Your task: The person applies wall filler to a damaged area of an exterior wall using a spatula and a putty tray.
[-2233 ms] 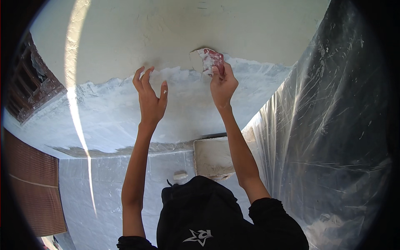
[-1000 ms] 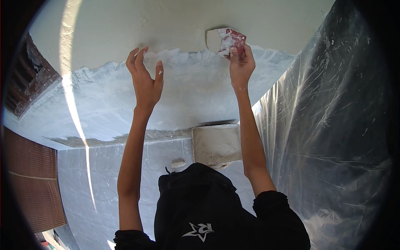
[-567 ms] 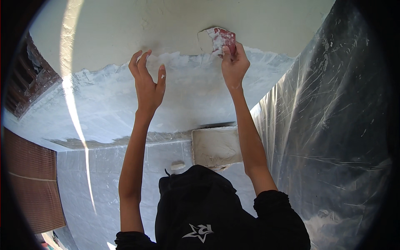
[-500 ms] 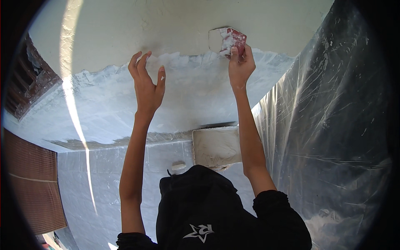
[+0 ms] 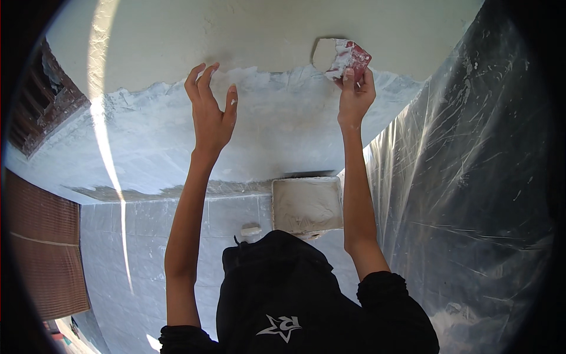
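A red putty scraper [image 5: 356,58], its blade smeared with white filler, is pinched between the thumb and fingers of my right hand [image 5: 356,101]. Its pale blade end lies at the wall [image 5: 253,35], just above the ragged edge where the greenish-grey upper part meets a whitish band. My left hand [image 5: 211,112] is raised before the same wall with fingers apart and nothing in it. A dab of white filler shows on that thumb. Whether the left fingertips touch the wall, I cannot tell.
On the tiled floor [image 5: 147,248] at the foot of the wall stands a rectangular tray [image 5: 306,179] of beige filler. A small whitish block [image 5: 250,230] lies beside it. Clear plastic sheeting [image 5: 466,194] hangs on the right. At left are a brown wooden frame [image 5: 65,106] and a reddish-brown slatted blind [image 5: 44,265].
My right hand has shifted a little to the right along the wall with the scraper. My left hand has risen slightly and stays spread.
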Demonstrator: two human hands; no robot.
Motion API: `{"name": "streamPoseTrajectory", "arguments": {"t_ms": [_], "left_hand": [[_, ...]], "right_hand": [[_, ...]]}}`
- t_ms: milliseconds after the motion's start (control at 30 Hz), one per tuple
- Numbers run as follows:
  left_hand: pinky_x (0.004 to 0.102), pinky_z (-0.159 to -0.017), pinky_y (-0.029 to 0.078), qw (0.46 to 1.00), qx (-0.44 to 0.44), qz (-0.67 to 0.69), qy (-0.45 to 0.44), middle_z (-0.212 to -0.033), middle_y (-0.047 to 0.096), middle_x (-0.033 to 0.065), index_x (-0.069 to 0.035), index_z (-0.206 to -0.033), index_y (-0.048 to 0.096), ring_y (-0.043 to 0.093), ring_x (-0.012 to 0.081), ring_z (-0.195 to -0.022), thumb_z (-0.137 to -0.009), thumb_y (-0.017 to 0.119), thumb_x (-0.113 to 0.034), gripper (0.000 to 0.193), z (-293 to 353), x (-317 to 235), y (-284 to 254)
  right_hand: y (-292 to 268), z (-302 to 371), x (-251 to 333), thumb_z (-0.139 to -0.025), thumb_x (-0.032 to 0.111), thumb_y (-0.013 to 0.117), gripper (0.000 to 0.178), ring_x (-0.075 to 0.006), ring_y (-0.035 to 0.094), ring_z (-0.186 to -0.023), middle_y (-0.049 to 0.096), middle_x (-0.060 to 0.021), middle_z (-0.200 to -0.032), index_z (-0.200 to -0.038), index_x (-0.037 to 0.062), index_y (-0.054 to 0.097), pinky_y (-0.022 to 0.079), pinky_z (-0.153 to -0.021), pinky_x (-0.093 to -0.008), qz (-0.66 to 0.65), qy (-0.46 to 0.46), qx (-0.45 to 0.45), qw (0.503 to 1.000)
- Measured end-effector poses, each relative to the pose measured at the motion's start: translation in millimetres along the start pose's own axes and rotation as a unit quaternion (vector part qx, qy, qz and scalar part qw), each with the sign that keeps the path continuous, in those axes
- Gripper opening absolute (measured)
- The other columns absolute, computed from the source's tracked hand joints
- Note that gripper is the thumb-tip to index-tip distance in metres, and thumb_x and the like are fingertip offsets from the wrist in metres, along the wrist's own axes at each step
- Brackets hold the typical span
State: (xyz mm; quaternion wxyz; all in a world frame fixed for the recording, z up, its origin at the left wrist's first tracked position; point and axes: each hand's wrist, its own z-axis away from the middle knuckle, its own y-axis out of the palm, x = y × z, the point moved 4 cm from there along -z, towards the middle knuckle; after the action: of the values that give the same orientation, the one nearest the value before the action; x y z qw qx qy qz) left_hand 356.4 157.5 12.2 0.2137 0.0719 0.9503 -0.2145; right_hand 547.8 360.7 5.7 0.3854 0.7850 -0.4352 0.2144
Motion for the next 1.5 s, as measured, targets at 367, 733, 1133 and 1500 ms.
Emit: {"name": "streamPoseTrajectory", "arguments": {"t_ms": [367, 733, 1133, 1500], "left_hand": [[0.0461, -0.096, 0.041, 1.000, 0.003, -0.014, -0.020, -0.142, 0.027, 0.0181, -0.006, -0.142, 0.030, 0.043, 0.0341, -0.126, -0.093, 0.058, -0.017, 0.058, 15, -23, 2], [0.0452, -0.095, 0.042, 0.996, -0.021, -0.044, -0.069, -0.140, 0.031, 0.0172, -0.006, -0.140, 0.033, 0.043, 0.0328, -0.124, -0.093, 0.058, -0.016, 0.054, 59, -60, -18], [0.0446, -0.101, 0.038, 0.995, -0.056, 0.082, -0.028, -0.131, 0.041, 0.0224, 0.002, -0.133, 0.040, 0.042, 0.0381, -0.123, -0.093, 0.056, -0.016, 0.046, 73, -103, -66], [0.0438, -0.103, 0.035, 0.976, -0.015, 0.193, -0.102, -0.132, 0.044, 0.0210, 0.003, -0.133, 0.038, 0.044, 0.0350, -0.122, -0.095, 0.054, -0.015, 0.045, 138, -141, -103]], "right_hand": [[-2, -4, -8, -0.093, 0.005, 0.059, 0.016, -0.0096, 0.058, -0.084, 0.059, -0.0031, -0.093, -0.107, -0.0036, 0.057, 0.059, -0.073, -0.0287, 0.010, 0.016, 0.029, 0.999], [-35, 7, 23, -0.094, 0.004, 0.056, 0.014, -0.0115, 0.061, -0.083, 0.061, -0.0055, -0.097, -0.107, -0.0024, 0.056, 0.059, -0.071, -0.0295, 0.017, 0.054, 0.004, 0.998], [-49, 78, 149, -0.094, 0.011, 0.061, 0.015, -0.0074, 0.058, -0.077, 0.062, -0.0003, -0.090, -0.106, 0.0023, 0.059, 0.056, -0.070, -0.0267, 0.018, 0.077, 0.036, 0.996], [-79, 178, 231, -0.094, 0.009, 0.060, 0.022, -0.0089, 0.063, -0.086, 0.065, -0.0051, -0.103, -0.114, -0.0001, 0.057, 0.056, -0.074, -0.0264, 0.071, 0.137, -0.001, 0.988]]}}
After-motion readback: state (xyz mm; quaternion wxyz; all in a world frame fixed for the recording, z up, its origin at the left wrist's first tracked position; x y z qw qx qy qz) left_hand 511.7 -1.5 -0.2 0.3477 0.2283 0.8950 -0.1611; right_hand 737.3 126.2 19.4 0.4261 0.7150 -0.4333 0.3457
